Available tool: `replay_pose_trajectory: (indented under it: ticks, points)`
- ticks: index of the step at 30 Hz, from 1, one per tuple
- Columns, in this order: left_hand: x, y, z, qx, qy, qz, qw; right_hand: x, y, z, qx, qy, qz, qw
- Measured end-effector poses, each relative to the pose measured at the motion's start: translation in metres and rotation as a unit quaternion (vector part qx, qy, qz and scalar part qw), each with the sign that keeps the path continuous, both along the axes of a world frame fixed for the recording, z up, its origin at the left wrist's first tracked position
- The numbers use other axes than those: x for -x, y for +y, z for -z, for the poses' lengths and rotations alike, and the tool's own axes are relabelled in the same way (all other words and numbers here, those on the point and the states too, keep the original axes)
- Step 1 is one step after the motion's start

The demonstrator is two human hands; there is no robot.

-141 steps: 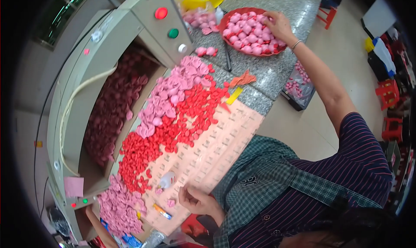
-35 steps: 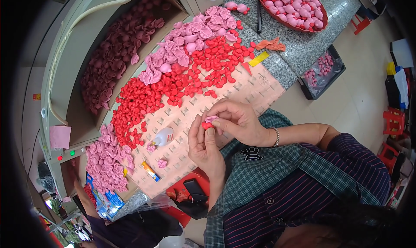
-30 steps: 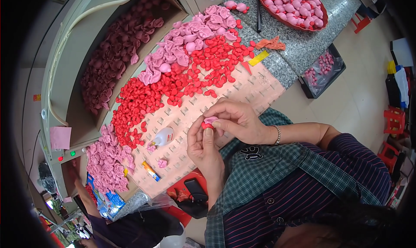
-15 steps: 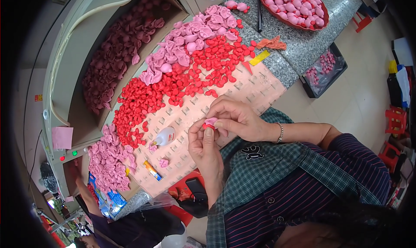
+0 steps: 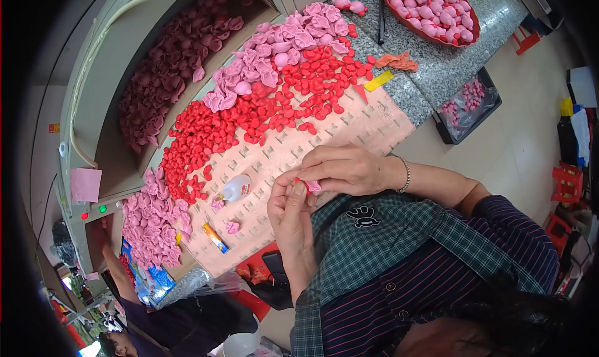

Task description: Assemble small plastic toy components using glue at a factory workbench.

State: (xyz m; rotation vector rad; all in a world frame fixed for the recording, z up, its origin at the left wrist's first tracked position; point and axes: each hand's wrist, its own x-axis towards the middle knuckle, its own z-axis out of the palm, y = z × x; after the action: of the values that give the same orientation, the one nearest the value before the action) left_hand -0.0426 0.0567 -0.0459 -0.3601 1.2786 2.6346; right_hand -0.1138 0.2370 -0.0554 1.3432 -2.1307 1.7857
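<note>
While pink pieces (image 5: 151,229) lay heaped at left, a clear bottle (image 5: 238,188) sat on the pale mat (image 5: 368,123) | left hand (image 5: 291,210) pinched a red-and-pink piece (image 5: 312,186) (thumb against it) between the 2 hands | right hand (image 5: 352,170) clamped it too | red bowl (image 5: 462,44) far right.

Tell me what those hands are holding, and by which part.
A small pink-and-red piece: the left hand pinches it by its red end; the right hand holds its pink part.

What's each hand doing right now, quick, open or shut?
Left hand: closed, holding a small pink-and-red piece.
Right hand: closed on the same piece.
</note>
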Motion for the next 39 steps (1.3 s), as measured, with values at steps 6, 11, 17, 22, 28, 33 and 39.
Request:
replay_pose_trajectory:
  ticks: [6,11,17,22,28,33,39]
  points:
    - [-0.004,0.021,-0.019,0.245,0.056,-0.073,0.965,-0.01,-0.009,0.011,0.163,-0.254,-0.004,0.953]
    - [-0.003,0.027,-0.007,0.35,0.118,-0.113,0.922,-0.012,-0.014,0.016,0.282,-0.458,-0.045,0.842]
    - [0.002,0.025,-0.012,0.479,0.175,-0.111,0.853,-0.009,-0.012,0.016,0.257,-0.551,-0.07,0.791]
    - [0.0,0.032,-0.016,0.497,0.148,-0.124,0.846,-0.016,-0.018,0.022,0.262,-0.546,-0.032,0.795]
    - [0.005,0.039,-0.01,0.442,0.143,-0.153,0.872,-0.02,-0.016,0.014,0.265,-0.528,-0.001,0.807]
    - [0.004,0.035,-0.004,0.436,0.142,-0.185,0.869,-0.019,-0.017,0.009,0.251,-0.512,0.001,0.822]
    - [0.004,0.019,-0.003,0.365,0.138,-0.171,0.905,-0.016,-0.023,0.018,0.204,-0.354,0.051,0.911]
